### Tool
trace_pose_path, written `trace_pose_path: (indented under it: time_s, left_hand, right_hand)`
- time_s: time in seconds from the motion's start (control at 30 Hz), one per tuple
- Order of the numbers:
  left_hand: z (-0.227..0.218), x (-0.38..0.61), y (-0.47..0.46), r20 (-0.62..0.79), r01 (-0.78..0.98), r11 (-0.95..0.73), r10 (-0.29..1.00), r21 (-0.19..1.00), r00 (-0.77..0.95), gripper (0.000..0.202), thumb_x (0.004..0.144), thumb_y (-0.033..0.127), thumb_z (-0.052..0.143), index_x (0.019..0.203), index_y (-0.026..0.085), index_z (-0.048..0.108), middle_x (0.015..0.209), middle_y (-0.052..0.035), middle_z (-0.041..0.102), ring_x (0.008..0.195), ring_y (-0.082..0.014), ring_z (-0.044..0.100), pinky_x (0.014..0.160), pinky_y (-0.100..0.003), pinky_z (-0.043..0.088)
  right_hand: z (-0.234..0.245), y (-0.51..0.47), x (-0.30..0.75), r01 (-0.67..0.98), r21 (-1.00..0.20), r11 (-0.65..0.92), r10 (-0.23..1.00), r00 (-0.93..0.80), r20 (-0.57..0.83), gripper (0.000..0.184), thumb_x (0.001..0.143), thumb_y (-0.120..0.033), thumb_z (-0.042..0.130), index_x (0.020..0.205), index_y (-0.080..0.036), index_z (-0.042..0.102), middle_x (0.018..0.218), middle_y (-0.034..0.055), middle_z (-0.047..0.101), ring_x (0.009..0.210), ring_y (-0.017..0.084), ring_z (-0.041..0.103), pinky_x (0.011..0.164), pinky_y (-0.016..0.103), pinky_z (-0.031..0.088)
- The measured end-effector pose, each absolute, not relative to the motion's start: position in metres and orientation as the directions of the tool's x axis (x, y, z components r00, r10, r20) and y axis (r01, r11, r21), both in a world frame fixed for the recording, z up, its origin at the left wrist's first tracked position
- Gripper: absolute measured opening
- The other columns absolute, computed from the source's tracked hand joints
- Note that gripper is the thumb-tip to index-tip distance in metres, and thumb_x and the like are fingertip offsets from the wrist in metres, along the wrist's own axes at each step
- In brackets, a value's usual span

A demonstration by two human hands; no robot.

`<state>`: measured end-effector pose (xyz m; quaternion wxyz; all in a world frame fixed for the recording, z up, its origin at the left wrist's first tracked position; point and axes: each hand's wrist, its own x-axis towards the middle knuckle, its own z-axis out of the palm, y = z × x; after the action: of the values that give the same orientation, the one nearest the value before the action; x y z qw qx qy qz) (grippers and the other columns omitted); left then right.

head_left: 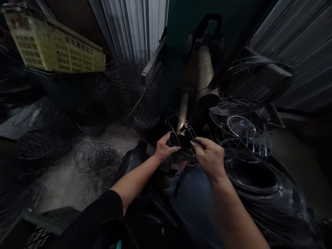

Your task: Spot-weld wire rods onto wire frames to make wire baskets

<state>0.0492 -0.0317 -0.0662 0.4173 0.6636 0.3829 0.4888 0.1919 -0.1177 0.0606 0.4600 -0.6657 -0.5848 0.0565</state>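
Between my two hands is a small wire frame [191, 130], made of thin round rings joined by straight rods. It sits around the tip of a brass-coloured lower bar [183, 109] of the machine. My left hand [164, 149] grips the frame's left side, thumb and fingers curled about it. On the other side, my right hand [210, 157] pinches the frame at its right edge between thumb and forefinger. A thicker metal cylinder [205, 69] juts out above the bar. Shadow hides the frame's lower part.
Large wire coils [261, 183] are stacked at the right, with wire rings [241, 128] on top. Wire baskets [94, 155] lie on the floor at left. A yellow crate [77, 52] stands at upper left, a dark green crate [46, 221] at lower left. A bar [153, 64] projects beside the machine.
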Motion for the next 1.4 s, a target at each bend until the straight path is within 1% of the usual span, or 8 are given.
trace_pose_path:
  time_s: [0.3,0.47,0.57,0.67,0.87,1.07,1.27,1.4]
  left_hand:
    - [-0.058,0.055,-0.033,0.268,0.062,-0.294,0.925,0.954,0.268,0.072,0.059,0.030,0.086,0.124,0.015,0.060,0.117,-0.0100,0.065,0.110,-0.0262,0.061,0.104,-0.041,0.045]
    - [-0.059,0.050,-0.038,0.197,-0.029,-0.196,0.941,0.980,0.275,0.073,0.055,0.028,0.088,0.122,0.013,0.062,0.114,-0.0084,0.065,0.104,-0.0241,0.061,0.098,-0.036,0.047]
    - [-0.055,0.046,-0.039,0.040,-0.081,-0.015,0.947,0.997,0.320,0.073,0.053,0.028,0.088,0.120,0.014,0.064,0.103,-0.0051,0.066,0.093,-0.0189,0.062,0.088,-0.030,0.050]
    - [-0.047,0.045,-0.038,-0.101,-0.152,0.166,0.926,0.974,0.364,0.068,0.053,0.027,0.087,0.116,0.013,0.065,0.088,-0.0011,0.065,0.075,-0.0121,0.060,0.070,-0.023,0.049]
    - [-0.035,0.046,-0.036,-0.169,-0.193,0.232,0.940,0.953,0.296,0.059,0.049,0.028,0.088,0.103,0.012,0.069,0.075,0.0023,0.062,0.065,-0.0089,0.056,0.061,-0.019,0.045]
    - [-0.031,0.046,-0.038,-0.171,-0.149,0.217,0.948,0.965,0.270,0.043,0.050,0.029,0.086,0.086,0.012,0.069,0.066,0.0037,0.059,0.058,-0.0070,0.051,0.058,-0.019,0.041]
    - [-0.037,0.045,-0.035,-0.148,-0.169,0.208,0.939,0.963,0.312,0.040,0.053,0.027,0.084,0.087,0.013,0.070,0.070,0.0028,0.061,0.062,-0.0078,0.053,0.063,-0.019,0.043]
    - [-0.038,0.046,-0.032,-0.164,-0.198,0.236,0.932,0.951,0.324,0.042,0.051,0.026,0.085,0.088,0.013,0.070,0.072,0.0020,0.063,0.065,-0.0093,0.057,0.067,-0.021,0.046]
  right_hand:
    - [0.062,-0.110,0.192,0.667,-0.742,0.076,0.851,0.344,0.397,0.021,0.080,-0.035,0.059,0.079,-0.020,0.073,0.083,0.0063,0.073,0.077,0.023,0.067,0.074,0.033,0.051]
    - [0.056,-0.143,0.208,0.351,-0.936,0.032,0.855,0.476,0.208,0.022,0.071,-0.037,0.077,0.085,-0.020,0.073,0.101,0.0070,0.072,0.089,0.023,0.067,0.080,0.034,0.053]
    - [0.045,-0.156,0.224,0.147,-0.987,-0.065,0.888,0.460,0.010,0.034,0.064,-0.038,0.083,0.091,-0.019,0.074,0.091,0.0061,0.073,0.081,0.022,0.067,0.076,0.035,0.055]
    - [0.040,-0.154,0.229,0.079,-0.991,-0.106,0.930,0.360,-0.070,0.036,0.061,-0.037,0.085,0.090,-0.018,0.075,0.081,0.0042,0.072,0.070,0.019,0.065,0.066,0.031,0.054]
    - [0.057,-0.139,0.217,0.202,-0.979,-0.005,0.896,0.435,0.085,0.025,0.065,-0.035,0.081,0.084,-0.019,0.075,0.082,0.0034,0.072,0.075,0.019,0.066,0.071,0.031,0.053]
    - [0.072,-0.130,0.213,0.357,-0.932,-0.061,0.961,0.273,0.041,0.022,0.066,-0.037,0.073,0.071,-0.016,0.074,0.066,0.0026,0.067,0.062,0.018,0.060,0.058,0.027,0.047]
    - [0.079,-0.118,0.211,0.326,-0.940,-0.100,0.967,0.253,-0.015,0.025,0.061,-0.036,0.071,0.069,-0.013,0.073,0.063,0.0029,0.066,0.057,0.016,0.057,0.054,0.026,0.044]
    - [0.078,-0.117,0.212,0.393,-0.915,-0.085,0.967,0.254,0.019,0.022,0.062,-0.035,0.069,0.070,-0.015,0.074,0.066,0.0035,0.069,0.063,0.018,0.061,0.059,0.027,0.046]
